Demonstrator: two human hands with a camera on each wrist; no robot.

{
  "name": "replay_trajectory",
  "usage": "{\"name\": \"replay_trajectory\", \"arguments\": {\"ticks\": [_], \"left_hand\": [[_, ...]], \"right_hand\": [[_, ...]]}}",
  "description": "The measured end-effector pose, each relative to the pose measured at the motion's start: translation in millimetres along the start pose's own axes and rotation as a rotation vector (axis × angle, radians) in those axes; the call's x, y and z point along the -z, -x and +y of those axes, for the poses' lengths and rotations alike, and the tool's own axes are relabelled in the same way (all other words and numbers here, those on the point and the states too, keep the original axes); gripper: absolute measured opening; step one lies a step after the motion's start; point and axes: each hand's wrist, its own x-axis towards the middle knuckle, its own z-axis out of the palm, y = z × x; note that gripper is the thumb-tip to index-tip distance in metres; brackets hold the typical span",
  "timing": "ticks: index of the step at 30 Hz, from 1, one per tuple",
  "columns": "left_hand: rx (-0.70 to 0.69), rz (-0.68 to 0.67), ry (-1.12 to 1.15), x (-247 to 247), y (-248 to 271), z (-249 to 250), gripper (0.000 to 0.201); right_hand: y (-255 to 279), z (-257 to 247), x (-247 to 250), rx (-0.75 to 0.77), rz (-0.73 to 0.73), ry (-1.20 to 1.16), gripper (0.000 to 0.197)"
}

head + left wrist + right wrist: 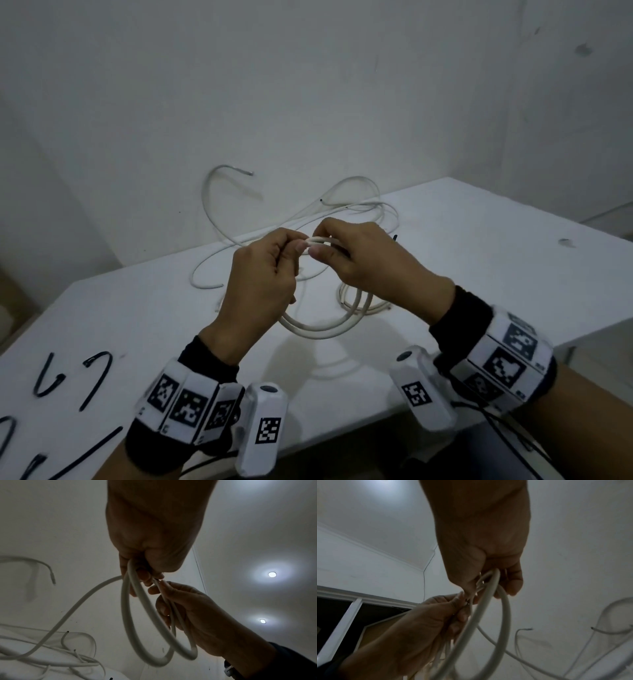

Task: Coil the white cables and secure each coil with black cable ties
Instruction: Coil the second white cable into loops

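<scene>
Left hand [260,274] and right hand [359,260] both gripping coil [322,330] top, raised over counter [479,246]; ties [96,377] lying near-left.

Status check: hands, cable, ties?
Both hands, left and right, grip the white cable coil above the table. Black cable ties untouched at near left. Loose cables behind, not blocking.

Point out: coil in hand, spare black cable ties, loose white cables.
coil [318,330], head view, bottom of the hanging loops.
black cable ties [99,380], head view, shaft of a hooked tie.
loose white cables [356,205], head view, strands behind the hands.
</scene>
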Motion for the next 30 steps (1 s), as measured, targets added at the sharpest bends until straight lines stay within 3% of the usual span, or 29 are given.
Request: {"name": "replay_trajectory", "arguments": {"ticks": [7, 11, 13, 15, 17, 19, 21, 24, 25, 27, 30], "left_hand": [[-0.418, 0.207, -0.423, 5.4, -8.2, 8.8, 0.037], [-0.466, 0.286, -0.516, 14.4, -19.5, 11.3, 0.026], [-0.419, 0.208, -0.416, 16.3, -23.8, 9.6, 0.023], [-0.273, 0.065, -0.258, 14.0, -25.5, 6.2, 0.022], [-0.120, 0.020, -0.172, 6.1, -23.2, -1.7, 0.019], [-0.036, 0.086, -0.137, -2.6, -19.6, -10.4, 0.017], [0.031, 0.211, -0.087, -7.3, -18.6, -17.8, 0.016], [0.129, 0.404, 0.005, -4.1, -24.4, -25.6, 0.019], [0.138, 0.455, 0.031, -1.3, -27.3, -25.8, 0.020], [0.134, 0.540, 0.075, 4.2, -33.6, -23.3, 0.019], [0.155, 0.602, 0.152, 8.3, -42.2, -20.3, 0.022]], "right_hand": [[-5.6, -10.3, 1.4, 0.126, 0.231, -0.221, 0.027], [-15.2, -15.8, 7.4, 0.161, 0.271, -0.271, 0.022], [-19.7, -14.0, 6.7, 0.156, 0.277, -0.284, 0.020], [-24.7, -6.7, 2.8, 0.130, 0.252, -0.259, 0.020], [-28.3, 1.7, -3.2, 0.087, 0.180, -0.180, 0.021], [-28.4, 9.1, -8.9, 0.031, 0.118, -0.072, 0.022], [-22.1, 13.3, -13.8, -0.047, 0.165, -0.018, 0.026], [-2.8, 2.8, -20.5, -0.189, 0.303, -0.194, 0.016], [3.5, -4.2, -22.6, -0.263, 0.288, -0.276, 0.024], [16.5, -16.3, -27.8, -0.433, 0.179, -0.453, 0.038], [31.7, -29.7, -43.8, -0.655, -0.141, -0.775, 0.054]]}}
